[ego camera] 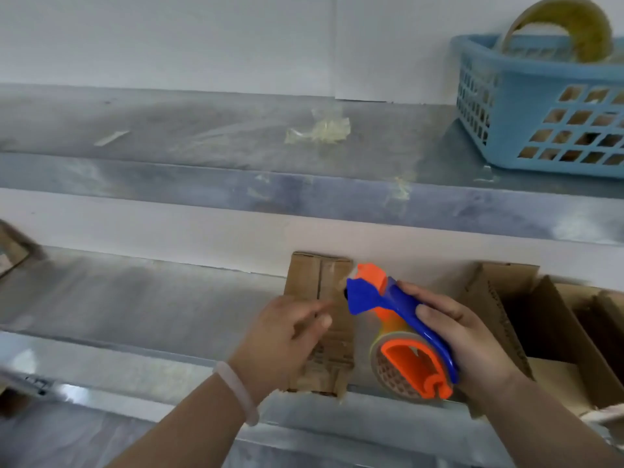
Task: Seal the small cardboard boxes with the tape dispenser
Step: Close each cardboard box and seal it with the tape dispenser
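Observation:
A small brown cardboard box (320,278) lies on the metal shelf (135,298) at the centre, its top flaps shut along a middle seam. My left hand (287,329) hovers over its near half with loosely curled fingers, holding nothing. My right hand (462,329) grips a blue and orange tape dispenser (398,319) with a clear tape roll, just right of the box. The dispenser's orange front end sits by the box's far right corner.
Larger open cardboard boxes (526,319) stand at the right on the same shelf. On the upper shelf sits a blue plastic basket (526,106) with a tape roll (574,32) in it, plus crumpled tape scraps (320,130). A brown cardboard piece (13,248) lies at far left.

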The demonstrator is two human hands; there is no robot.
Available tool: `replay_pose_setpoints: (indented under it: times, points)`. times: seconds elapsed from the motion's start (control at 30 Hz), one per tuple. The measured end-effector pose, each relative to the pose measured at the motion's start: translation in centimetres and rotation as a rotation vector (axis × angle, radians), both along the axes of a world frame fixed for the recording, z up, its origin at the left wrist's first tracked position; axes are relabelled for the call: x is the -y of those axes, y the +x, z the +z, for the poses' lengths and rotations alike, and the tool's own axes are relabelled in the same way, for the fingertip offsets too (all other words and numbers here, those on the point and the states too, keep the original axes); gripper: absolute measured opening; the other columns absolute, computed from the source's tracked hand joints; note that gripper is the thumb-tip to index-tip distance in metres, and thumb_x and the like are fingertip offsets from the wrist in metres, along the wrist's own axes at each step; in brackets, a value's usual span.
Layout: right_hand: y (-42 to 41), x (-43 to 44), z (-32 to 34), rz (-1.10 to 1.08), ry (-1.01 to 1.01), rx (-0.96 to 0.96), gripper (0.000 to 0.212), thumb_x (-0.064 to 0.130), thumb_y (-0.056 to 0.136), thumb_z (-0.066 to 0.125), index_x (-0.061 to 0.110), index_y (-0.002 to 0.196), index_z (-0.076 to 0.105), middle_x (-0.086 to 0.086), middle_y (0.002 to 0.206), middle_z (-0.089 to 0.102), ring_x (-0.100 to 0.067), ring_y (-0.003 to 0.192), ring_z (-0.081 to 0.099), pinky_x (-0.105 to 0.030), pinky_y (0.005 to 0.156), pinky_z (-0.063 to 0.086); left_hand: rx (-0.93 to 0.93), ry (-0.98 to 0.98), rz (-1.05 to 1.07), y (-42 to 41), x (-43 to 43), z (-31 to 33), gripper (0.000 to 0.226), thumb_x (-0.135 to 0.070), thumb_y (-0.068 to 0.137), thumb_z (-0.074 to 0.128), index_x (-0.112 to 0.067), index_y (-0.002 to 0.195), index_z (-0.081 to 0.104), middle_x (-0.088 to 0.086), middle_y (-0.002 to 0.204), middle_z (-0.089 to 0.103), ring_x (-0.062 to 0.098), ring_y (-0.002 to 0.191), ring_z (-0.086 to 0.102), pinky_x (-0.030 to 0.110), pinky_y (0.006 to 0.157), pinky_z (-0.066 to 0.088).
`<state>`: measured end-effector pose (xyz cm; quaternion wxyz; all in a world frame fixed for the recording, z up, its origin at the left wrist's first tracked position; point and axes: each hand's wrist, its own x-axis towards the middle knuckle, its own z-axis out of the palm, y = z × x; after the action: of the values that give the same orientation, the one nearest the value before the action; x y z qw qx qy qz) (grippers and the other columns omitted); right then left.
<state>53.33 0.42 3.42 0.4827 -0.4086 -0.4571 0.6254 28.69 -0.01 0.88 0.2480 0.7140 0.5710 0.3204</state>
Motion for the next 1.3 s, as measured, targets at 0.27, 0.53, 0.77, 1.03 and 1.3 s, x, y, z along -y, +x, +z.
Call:
replay_pose_setpoints:
  times: [0.27,0.53,0.77,1.03,1.3]
  points:
    - [0.1,0.2,2.1,0.216,0.184,0.229,0.06,0.059,0.047,0.088,0.029,0.098,0.078,-0.001,0.106,0.074,-0.016,0.095,0.071,-0.02,0.071,0.055,0.947,-0.866,0.055,1.5,0.2,4.8,0.032,-0.03,0.094,0.056,-0.003,0.107,0.067,0.018,0.096,0.073,0.023,0.083,0.072,0.036,0.074,0.061]
    - [-0.1,0.3,2.6,0.264,0.194,0.372,0.033,0.04,0.068,0.082,0.033,0.099,0.076,0.003,0.108,0.073,-0.02,0.099,0.07,-0.024,0.071,0.057,0.868,-0.857,0.08,0.8,0.2,3.5,0.015,-0.01,0.095,0.055,-0.004,0.094,0.069,0.018,0.09,0.067,0.021,0.075,0.065,0.027,0.059,0.057]
    - [-0.5,0.5,2.6,0.309,0.283,0.47,0.037,0.021,0.065,0.076,0.045,0.093,0.075,0.009,0.099,0.075,-0.01,0.088,0.071,-0.018,0.07,0.054,0.838,-0.914,0.09,0.3,0.4,2.4,0.026,-0.013,0.095,0.056,0.004,0.112,0.066,0.032,0.112,0.063,0.029,0.094,0.063,0.032,0.074,0.059]
    - [-0.9,0.4,3.1,0.351,0.364,0.514,0.04,0.023,0.066,0.074,0.05,0.096,0.072,0.018,0.098,0.074,-0.003,0.086,0.07,-0.013,0.07,0.052,0.869,-0.959,0.044,0.1,0.7,2.8,0.016,-0.011,0.097,0.054,-0.005,0.103,0.068,0.013,0.087,0.064,0.015,0.067,0.061,0.025,0.059,0.056]
    - [-1.2,0.0,3.0,0.363,0.406,0.534,0.041,0.024,0.067,0.073,0.05,0.099,0.07,0.021,0.098,0.073,-0.002,0.087,0.07,-0.012,0.07,0.052,0.778,-0.908,0.059,-0.4,0.6,3.6,0.016,-0.007,0.097,0.053,-0.005,0.098,0.069,0.007,0.073,0.068,0.012,0.057,0.063,0.024,0.053,0.054]
